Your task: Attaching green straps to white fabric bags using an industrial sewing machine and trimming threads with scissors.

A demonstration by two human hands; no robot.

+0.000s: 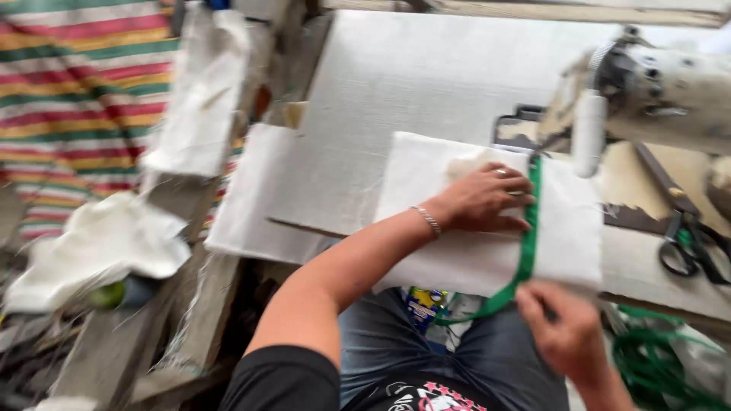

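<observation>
Both hands on white fabric [487, 251]: left [487, 199] flat, right [562, 329] grip pinching green tape [527, 251].

Hands [487, 199] on white cloth [464, 251], green tape [527, 243]

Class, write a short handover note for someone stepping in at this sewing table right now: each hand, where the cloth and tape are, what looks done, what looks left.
Left hand: flat on the folded white cloth, fingers pressing the green tape near the sewing machine.
Right hand: at the cloth's near edge, pinching the tape where it leaves the table.
Things: tape runs across the cloth towards the machine head; its loose end trails down past the lap. Scissors lie to the right on the table.
Done: tape laid across the cloth.
Left: no stitching is visible on the tape; the picture is blurred, so check.
</observation>
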